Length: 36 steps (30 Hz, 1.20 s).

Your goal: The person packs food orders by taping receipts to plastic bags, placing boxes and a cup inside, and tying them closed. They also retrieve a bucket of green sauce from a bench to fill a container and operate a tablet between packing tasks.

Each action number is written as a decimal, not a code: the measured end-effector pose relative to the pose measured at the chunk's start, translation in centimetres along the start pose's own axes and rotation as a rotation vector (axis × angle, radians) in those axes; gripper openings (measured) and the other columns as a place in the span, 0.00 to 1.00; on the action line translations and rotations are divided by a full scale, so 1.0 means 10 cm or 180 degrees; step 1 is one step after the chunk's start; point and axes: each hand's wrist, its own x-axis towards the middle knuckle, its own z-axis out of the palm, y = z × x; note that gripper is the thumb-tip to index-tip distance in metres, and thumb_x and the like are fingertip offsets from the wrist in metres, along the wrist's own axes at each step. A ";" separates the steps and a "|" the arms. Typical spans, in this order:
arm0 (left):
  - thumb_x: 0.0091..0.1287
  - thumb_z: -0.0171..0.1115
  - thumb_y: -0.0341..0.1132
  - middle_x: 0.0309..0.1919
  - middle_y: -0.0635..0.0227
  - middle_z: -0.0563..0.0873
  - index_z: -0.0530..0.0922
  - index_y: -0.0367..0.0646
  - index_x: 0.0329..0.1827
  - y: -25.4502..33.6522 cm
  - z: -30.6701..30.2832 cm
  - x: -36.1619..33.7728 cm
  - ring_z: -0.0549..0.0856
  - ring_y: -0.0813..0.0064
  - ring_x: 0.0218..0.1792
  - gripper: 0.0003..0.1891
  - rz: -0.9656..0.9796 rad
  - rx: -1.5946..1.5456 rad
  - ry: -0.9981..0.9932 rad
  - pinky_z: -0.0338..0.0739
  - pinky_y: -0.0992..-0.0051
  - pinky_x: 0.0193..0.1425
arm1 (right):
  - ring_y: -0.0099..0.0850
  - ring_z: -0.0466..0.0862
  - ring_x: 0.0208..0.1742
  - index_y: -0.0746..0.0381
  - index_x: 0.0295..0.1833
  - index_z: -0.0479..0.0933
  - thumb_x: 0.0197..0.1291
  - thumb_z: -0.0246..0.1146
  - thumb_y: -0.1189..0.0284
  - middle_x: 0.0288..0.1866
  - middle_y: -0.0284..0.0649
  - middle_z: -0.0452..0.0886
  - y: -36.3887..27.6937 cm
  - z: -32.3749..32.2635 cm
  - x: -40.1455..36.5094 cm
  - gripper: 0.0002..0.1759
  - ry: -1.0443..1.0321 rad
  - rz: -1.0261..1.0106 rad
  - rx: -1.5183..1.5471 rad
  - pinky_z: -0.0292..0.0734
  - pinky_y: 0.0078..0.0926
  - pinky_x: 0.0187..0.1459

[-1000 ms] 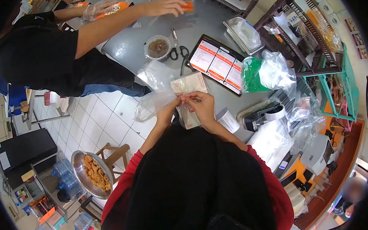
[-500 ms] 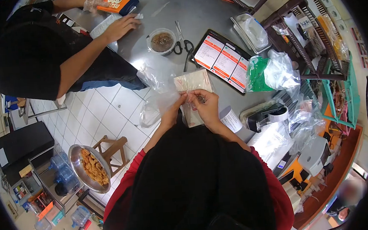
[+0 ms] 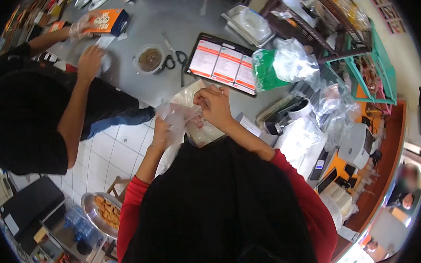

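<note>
A clear plastic bag (image 3: 175,118) hangs from my left hand (image 3: 161,133), whose fingers are closed on it and partly veiled by the film. My right hand (image 3: 214,107) is apart from the left, above a pale packet with red print (image 3: 201,125) at the table's near edge. Its fingers are curled in a pinch, and whatever lies between them is too small to make out. Beyond my hands stand a round clear tub of brown contents (image 3: 149,59) and black-handled scissors (image 3: 171,56). A tablet with an orange and white screen (image 3: 222,63) lies just past my right hand.
At left, a co-worker's gloved hand (image 3: 81,27) touches an orange box (image 3: 109,22); the other hand (image 3: 90,61) is bare. A green and clear plastic pack (image 3: 283,66), a tape dispenser (image 3: 287,117) and racks (image 3: 310,24) line the right. Fried food fills a metal bowl (image 3: 92,211) below left.
My hands have separated: the left has drawn the plastic bag leftward, and the right has lifted away from it. The view has shifted, and the co-worker's bare hand is more upright.
</note>
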 end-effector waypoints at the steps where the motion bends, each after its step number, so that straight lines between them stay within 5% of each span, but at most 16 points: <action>1: 0.62 0.59 0.31 0.44 0.62 0.83 0.76 0.34 0.51 -0.20 0.07 0.00 0.80 0.73 0.48 0.16 -0.0313 -0.0590 0.0269 0.72 0.74 0.56 | 0.35 0.76 0.44 0.59 0.36 0.75 0.49 0.62 0.78 0.35 0.36 0.79 -0.02 -0.15 -0.03 0.08 0.0159 0.0110 0.0324 0.61 0.38 0.49; 3: 0.63 0.61 0.33 0.49 0.62 0.81 0.75 0.33 0.55 0.18 0.16 -0.06 0.76 0.73 0.54 0.19 -0.0886 -0.0870 0.0730 0.67 0.72 0.61 | 0.42 0.76 0.48 0.59 0.45 0.74 0.50 0.63 0.77 0.41 0.43 0.78 0.02 -0.46 -0.26 0.14 0.0479 0.0343 0.1020 0.65 0.44 0.51; 5: 0.63 0.62 0.34 0.55 0.61 0.78 0.71 0.33 0.59 0.19 0.26 -0.13 0.73 0.72 0.59 0.23 -0.1115 -0.1448 0.1189 0.64 0.70 0.65 | 0.51 0.73 0.51 0.59 0.60 0.66 0.51 0.65 0.74 0.49 0.55 0.72 -0.01 -0.69 -0.82 0.28 0.0575 0.0802 -0.0237 0.67 0.48 0.55; 7: 0.63 0.63 0.33 0.60 0.59 0.74 0.67 0.33 0.63 0.17 0.34 -0.10 0.71 0.71 0.61 0.26 -0.1221 -0.1778 0.1423 0.63 0.70 0.66 | 0.53 0.75 0.47 0.62 0.63 0.60 0.53 0.65 0.71 0.47 0.58 0.73 0.14 -0.63 -1.50 0.33 0.0234 0.1056 -0.1209 0.70 0.49 0.46; 10: 0.60 0.67 0.36 0.57 0.59 0.74 0.73 0.33 0.53 0.22 0.46 -0.15 0.71 0.69 0.59 0.22 -0.1357 -0.1447 0.1776 0.63 0.70 0.64 | 0.45 0.78 0.47 0.61 0.66 0.57 0.54 0.67 0.72 0.49 0.58 0.74 0.13 -0.53 -1.83 0.36 -0.0166 0.2428 -0.0669 0.73 0.44 0.44; 11: 0.59 0.68 0.37 0.55 0.60 0.75 0.75 0.34 0.50 0.15 0.49 -0.24 0.72 0.69 0.59 0.20 -0.1386 -0.1261 0.1863 0.64 0.71 0.64 | 0.43 0.77 0.50 0.60 0.66 0.57 0.55 0.66 0.74 0.51 0.57 0.74 0.16 -0.48 -1.83 0.35 0.0327 0.2516 0.0385 0.73 0.41 0.48; 14: 0.56 0.70 0.36 0.42 0.65 0.77 0.73 0.36 0.45 0.21 0.60 -0.57 0.75 0.72 0.49 0.20 -0.1199 -0.0430 0.1411 0.66 0.73 0.58 | 0.33 0.79 0.50 0.61 0.64 0.58 0.55 0.63 0.86 0.51 0.50 0.77 0.34 -0.38 -1.67 0.33 0.1463 0.2434 0.2870 0.74 0.30 0.53; 18: 0.57 0.69 0.34 0.37 0.69 0.76 0.71 0.37 0.47 0.78 0.61 -0.66 0.76 0.74 0.43 0.19 -0.1334 -0.0369 0.0469 0.68 0.75 0.55 | 0.33 0.80 0.51 0.64 0.64 0.55 0.52 0.62 0.91 0.52 0.50 0.77 -0.02 -0.56 -1.50 0.36 0.1020 0.1369 0.2166 0.75 0.29 0.53; 19: 0.57 0.68 0.31 0.38 0.67 0.77 0.72 0.38 0.43 1.01 0.72 -0.54 0.76 0.75 0.44 0.15 -0.0842 -0.0682 0.0615 0.68 0.76 0.54 | 0.33 0.80 0.50 0.64 0.65 0.54 0.52 0.61 0.91 0.51 0.49 0.77 -0.09 -0.56 -1.47 0.37 0.0919 0.1167 0.2108 0.75 0.29 0.53; 21: 0.56 0.68 0.27 0.39 0.66 0.78 0.73 0.39 0.41 1.23 0.81 -0.28 0.76 0.75 0.45 0.13 -0.1124 -0.2116 -0.0042 0.67 0.76 0.54 | 0.33 0.81 0.49 0.63 0.67 0.52 0.52 0.60 0.92 0.51 0.48 0.77 -0.25 -0.63 -1.36 0.39 0.0717 0.0738 0.1982 0.76 0.28 0.52; 24: 0.56 0.68 0.25 0.41 0.65 0.79 0.74 0.38 0.42 1.40 1.05 0.01 0.77 0.76 0.44 0.14 -0.0331 -0.1366 -0.0324 0.70 0.76 0.52 | 0.33 0.79 0.52 0.61 0.70 0.47 0.52 0.64 0.86 0.57 0.47 0.74 -0.33 -0.70 -1.34 0.44 0.0667 0.1126 0.2246 0.75 0.27 0.50; 27: 0.56 0.67 0.22 0.41 0.66 0.79 0.74 0.38 0.42 1.37 1.02 0.26 0.78 0.78 0.41 0.13 -0.0583 -0.0918 -0.0647 0.72 0.78 0.47 | 0.33 0.76 0.54 0.63 0.67 0.55 0.52 0.67 0.78 0.55 0.46 0.73 -0.27 -0.89 -1.51 0.39 0.1342 0.1361 0.0896 0.75 0.26 0.45; 28: 0.57 0.66 0.23 0.44 0.66 0.80 0.72 0.38 0.52 1.31 1.05 0.40 0.81 0.79 0.39 0.20 0.0093 -0.0612 -0.1308 0.75 0.80 0.44 | 0.33 0.77 0.51 0.64 0.65 0.58 0.52 0.68 0.75 0.54 0.46 0.74 -0.14 -0.95 -1.58 0.37 0.1893 0.1411 0.0008 0.75 0.27 0.42; 29: 0.54 0.67 0.23 0.42 0.70 0.82 0.64 0.41 0.64 1.57 1.13 0.51 0.82 0.78 0.40 0.33 -0.0337 -0.0487 -0.1990 0.76 0.78 0.44 | 0.33 0.77 0.49 0.64 0.63 0.62 0.51 0.69 0.73 0.53 0.46 0.75 -0.05 -1.00 -1.62 0.35 0.2410 0.1446 -0.0901 0.75 0.28 0.40; 32: 0.48 0.66 0.23 0.33 0.63 0.83 0.52 0.59 0.73 1.35 1.52 0.70 0.84 0.68 0.34 0.48 0.0665 0.1040 -0.3182 0.77 0.72 0.38 | 0.34 0.76 0.50 0.64 0.58 0.68 0.56 0.66 0.69 0.49 0.43 0.76 -0.02 -1.19 -1.43 0.26 0.2718 0.3378 0.2855 0.76 0.34 0.43; 36: 0.45 0.63 0.22 0.27 0.58 0.83 0.49 0.71 0.73 1.14 1.82 0.79 0.83 0.58 0.26 0.52 0.1135 0.2324 -0.3354 0.76 0.65 0.31 | 0.34 0.76 0.51 0.69 0.44 0.77 0.61 0.61 0.70 0.51 0.41 0.73 0.17 -1.23 -1.36 0.13 0.3100 0.2975 0.4129 0.78 0.36 0.47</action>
